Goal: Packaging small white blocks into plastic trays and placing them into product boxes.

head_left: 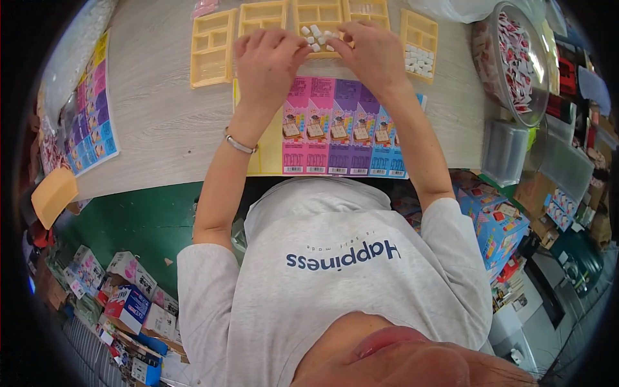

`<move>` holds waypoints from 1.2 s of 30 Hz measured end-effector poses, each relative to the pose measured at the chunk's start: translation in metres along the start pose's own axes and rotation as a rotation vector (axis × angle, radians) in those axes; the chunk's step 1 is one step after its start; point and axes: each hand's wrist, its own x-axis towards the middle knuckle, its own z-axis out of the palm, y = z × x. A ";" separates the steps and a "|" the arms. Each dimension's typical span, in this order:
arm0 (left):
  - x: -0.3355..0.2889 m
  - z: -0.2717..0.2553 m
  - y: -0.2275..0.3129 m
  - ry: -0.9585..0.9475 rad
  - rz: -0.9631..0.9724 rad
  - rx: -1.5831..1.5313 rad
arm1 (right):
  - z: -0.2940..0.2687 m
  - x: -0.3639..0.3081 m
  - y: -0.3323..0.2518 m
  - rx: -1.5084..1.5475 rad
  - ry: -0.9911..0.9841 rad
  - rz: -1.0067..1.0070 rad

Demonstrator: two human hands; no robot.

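Resting on a yellow compartment tray [320,16], the left hand [267,61] and right hand [374,55] are seen with fingers bent over a cluster of small white blocks [316,37] lying between their fingertips; whether any block is actually pinched cannot be told. Just beneath both wrists a fan of pink, purple and blue printed cards [342,129] is laid on the wooden table [161,122], and another tray holding white blocks [419,55] is placed just beyond the right hand's outer side.

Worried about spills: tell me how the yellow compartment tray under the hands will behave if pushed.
The yellow tray looks like thin moulded plastic, so probably light and apt to slide on the smooth table. The small white pieces lie loose in it, so a shove may scatter them. Both hands, left and right, rest over it.
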 end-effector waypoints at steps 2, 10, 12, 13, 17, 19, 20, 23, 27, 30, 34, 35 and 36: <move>0.006 0.007 0.005 -0.010 0.023 -0.014 | -0.016 0.000 0.010 0.113 0.088 0.085; 0.003 0.019 0.022 -0.259 0.126 0.096 | -0.046 -0.025 0.067 0.214 -0.120 0.173; 0.009 0.017 0.031 -0.238 0.136 0.040 | -0.039 -0.025 0.066 0.175 -0.173 0.163; 0.012 0.018 0.037 -0.216 0.145 -0.013 | -0.037 -0.028 0.067 0.174 -0.173 0.167; 0.009 0.028 0.055 -0.261 0.260 -0.019 | -0.036 -0.030 0.069 0.200 -0.090 0.160; 0.006 0.030 0.056 -0.254 0.249 -0.015 | -0.037 -0.028 0.070 0.206 -0.039 0.138; 0.005 0.031 0.057 -0.258 0.252 -0.016 | -0.038 -0.028 0.070 0.257 -0.017 0.145; 0.003 0.032 0.058 -0.181 0.255 -0.063 | -0.036 -0.025 0.066 0.329 -0.039 0.112; 0.001 0.035 0.059 -0.180 0.289 -0.069 | -0.025 -0.019 0.066 0.139 -0.164 -0.087; -0.001 0.035 0.059 -0.206 0.295 -0.049 | -0.023 -0.019 0.065 0.113 -0.114 -0.110; 0.001 0.028 0.062 -0.220 0.254 -0.082 | -0.039 -0.031 0.068 0.483 0.001 0.173; 0.002 0.026 0.063 -0.221 0.253 -0.083 | -0.046 -0.038 0.071 0.512 -0.015 0.228; 0.003 0.025 0.063 -0.259 0.268 -0.080 | -0.050 -0.043 0.071 0.541 -0.030 0.283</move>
